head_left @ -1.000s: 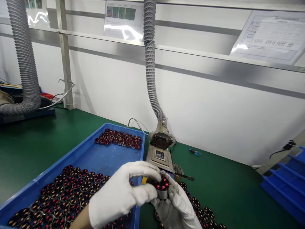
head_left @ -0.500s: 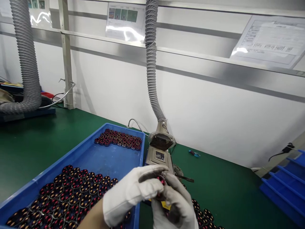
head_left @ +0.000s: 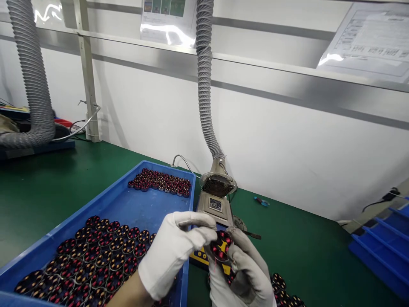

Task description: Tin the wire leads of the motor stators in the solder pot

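Observation:
In front of me I hold a round motor stator (head_left: 221, 246), its red coils facing me, slightly tilted. My right hand (head_left: 244, 273), in a white glove with greyed fingers, is closed around its right and lower side. My left hand (head_left: 179, 251), also gloved in white, has thumb and index finger pinched at the stator's upper left rim. Whatever lies between those fingertips is too small to make out. Fine reddish strands hang below the stator. Behind the hands stands a solder pot (head_left: 214, 204) with a yellow front panel (head_left: 200, 255), partly covered.
A blue tray (head_left: 105, 200) on the left bears many stators in two groups. More stators (head_left: 283, 292) lie at lower right. A ducted hood (head_left: 219, 181) leans over the pot. Blue-handled cutters (head_left: 262, 201) lie behind; stacked blue bins (head_left: 383, 243) stand right.
My hands have moved slightly apart, and the stator has turned so its coil face shows. My left hand has shifted left and up. The view has tilted a little downward.

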`<state>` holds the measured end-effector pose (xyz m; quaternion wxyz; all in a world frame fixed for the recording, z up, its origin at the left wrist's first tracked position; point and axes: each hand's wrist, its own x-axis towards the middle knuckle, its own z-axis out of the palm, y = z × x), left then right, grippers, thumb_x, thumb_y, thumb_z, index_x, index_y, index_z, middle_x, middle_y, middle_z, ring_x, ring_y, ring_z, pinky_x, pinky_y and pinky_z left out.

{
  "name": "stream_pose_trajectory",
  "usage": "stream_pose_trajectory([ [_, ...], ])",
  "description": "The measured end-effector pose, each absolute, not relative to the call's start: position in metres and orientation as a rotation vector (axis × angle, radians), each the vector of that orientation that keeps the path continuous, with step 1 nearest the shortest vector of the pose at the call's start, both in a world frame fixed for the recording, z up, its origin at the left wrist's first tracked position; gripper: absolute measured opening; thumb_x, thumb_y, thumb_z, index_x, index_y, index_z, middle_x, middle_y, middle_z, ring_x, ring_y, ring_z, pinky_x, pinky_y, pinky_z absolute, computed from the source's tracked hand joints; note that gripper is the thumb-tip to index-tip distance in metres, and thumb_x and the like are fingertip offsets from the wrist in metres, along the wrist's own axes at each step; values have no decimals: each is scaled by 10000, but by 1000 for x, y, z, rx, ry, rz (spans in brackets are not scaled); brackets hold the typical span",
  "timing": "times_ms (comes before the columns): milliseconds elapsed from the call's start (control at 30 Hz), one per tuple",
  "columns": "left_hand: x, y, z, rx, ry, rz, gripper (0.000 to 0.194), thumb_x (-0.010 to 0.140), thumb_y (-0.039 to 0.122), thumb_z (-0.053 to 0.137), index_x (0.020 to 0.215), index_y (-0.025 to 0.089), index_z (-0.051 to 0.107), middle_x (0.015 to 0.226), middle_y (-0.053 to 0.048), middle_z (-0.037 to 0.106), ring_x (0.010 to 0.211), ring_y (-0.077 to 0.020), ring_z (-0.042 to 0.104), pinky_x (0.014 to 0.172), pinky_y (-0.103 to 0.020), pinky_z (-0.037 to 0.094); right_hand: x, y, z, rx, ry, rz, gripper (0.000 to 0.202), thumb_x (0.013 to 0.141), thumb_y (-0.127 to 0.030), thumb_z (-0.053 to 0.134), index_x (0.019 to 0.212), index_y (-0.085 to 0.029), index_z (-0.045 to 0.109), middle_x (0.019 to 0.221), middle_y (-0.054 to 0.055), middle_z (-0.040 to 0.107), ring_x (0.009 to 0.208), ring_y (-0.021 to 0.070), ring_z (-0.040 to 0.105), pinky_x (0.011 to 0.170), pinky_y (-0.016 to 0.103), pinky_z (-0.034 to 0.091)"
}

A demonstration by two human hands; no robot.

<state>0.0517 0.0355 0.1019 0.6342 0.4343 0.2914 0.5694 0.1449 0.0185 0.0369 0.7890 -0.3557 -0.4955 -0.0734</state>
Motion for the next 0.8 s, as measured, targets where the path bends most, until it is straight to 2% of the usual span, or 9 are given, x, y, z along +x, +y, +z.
stream_pose_trajectory([
  [67, 54, 35, 98, 913, 607, 1432, 175, 476, 31, 617, 557, 157, 708, 594, -6, 673, 554, -118, 594, 550, -185, 486, 143, 20, 36, -776, -1085, -208, 334, 706, -113, 642, 965, -321, 610, 1033, -3, 636, 877, 180, 609, 718, 327, 510],
  [200, 49, 34, 92, 864, 549, 1598, 222, 509, 28, 662, 650, 184, 730, 629, -3, 690, 576, -123, 612, 585, -196, 512, 143, 19, 36, -808, -1139, -207, 346, 651, -97, 687, 921, -302, 616, 1006, 6, 653, 858, 193, 611, 731, 342, 506],
  [267, 46, 33, 94, 913, 567, 1508, 330, 531, 14, 663, 797, 193, 738, 698, -1, 701, 572, -93, 591, 560, -159, 487, 142, 18, 37, -804, -1152, -199, 319, 669, -110, 667, 918, -303, 616, 1021, 0, 645, 875, 183, 608, 744, 325, 501],
  [333, 45, 32, 97, 963, 602, 1376, 371, 545, 3, 654, 857, 188, 731, 713, 7, 698, 561, -65, 565, 534, -124, 457, 140, 18, 37, -786, -1139, -196, 312, 698, -116, 630, 941, -312, 613, 1037, -14, 630, 890, 169, 606, 745, 306, 497],
  [500, 52, 31, 101, 981, 777, 1370, 141, 591, 118, 716, 719, 177, 730, 700, -3, 716, 652, -97, 615, 610, -139, 488, 137, 17, 37, -784, -1123, -183, 376, 655, -61, 659, 936, -305, 608, 1033, -23, 624, 883, 163, 613, 711, 284, 505],
  [600, 51, 34, 98, 925, 721, 1456, 167, 588, 123, 720, 739, 195, 730, 700, 7, 714, 643, -94, 614, 610, -144, 485, 140, 14, 39, -818, -1155, -157, 364, 637, -61, 688, 904, -293, 600, 1019, 0, 635, 880, 189, 613, 733, 327, 511],
  [700, 47, 37, 96, 880, 609, 1544, 281, 593, 106, 683, 849, 211, 728, 691, 22, 695, 589, -74, 573, 569, -140, 459, 145, 11, 40, -822, -1191, -160, 375, 627, -59, 702, 906, -288, 597, 1014, 7, 639, 873, 191, 617, 744, 336, 512],
  [733, 45, 36, 96, 927, 585, 1496, 305, 602, 108, 670, 886, 206, 724, 667, 26, 678, 565, -70, 550, 544, -140, 445, 146, 11, 39, -820, -1204, -151, 382, 630, -55, 699, 915, -290, 598, 1019, 8, 638, 881, 190, 618, 747, 334, 511],
  [800, 45, 34, 97, 1087, 588, 1317, 226, 632, 123, 651, 840, 169, 728, 640, 13, 653, 584, -86, 542, 551, -157, 445, 148, 11, 37, -820, -1246, -90, 382, 657, -58, 683, 938, -304, 600, 1046, 11, 634, 928, 199, 613, 768, 343, 506],
])
